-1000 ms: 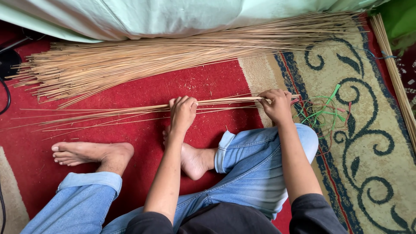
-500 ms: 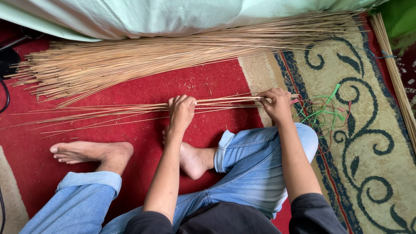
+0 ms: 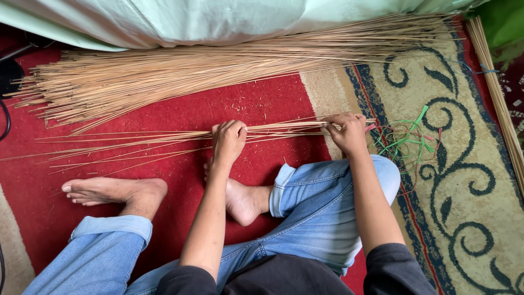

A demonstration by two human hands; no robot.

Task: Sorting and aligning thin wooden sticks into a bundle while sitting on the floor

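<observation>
Hands: left hand (image 3: 229, 141), right hand (image 3: 346, 133) fingers grip stick bundle (image 3: 164, 139) | beyond: stick heap (image 3: 191, 74) | right: ribbons (image 3: 406, 143)

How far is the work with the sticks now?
Done: a small bundle is gathered apart from the pile. In hand: the left hand and right hand grip that bundle. Left: the big pile lies loose; the strings lie unused.

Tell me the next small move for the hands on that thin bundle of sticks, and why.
Probably slide the left hand leftward along the thin bundle, gathering the loose ends. Both hands grip it near the right hand, while its far ends fan apart over the red carpet.
</observation>
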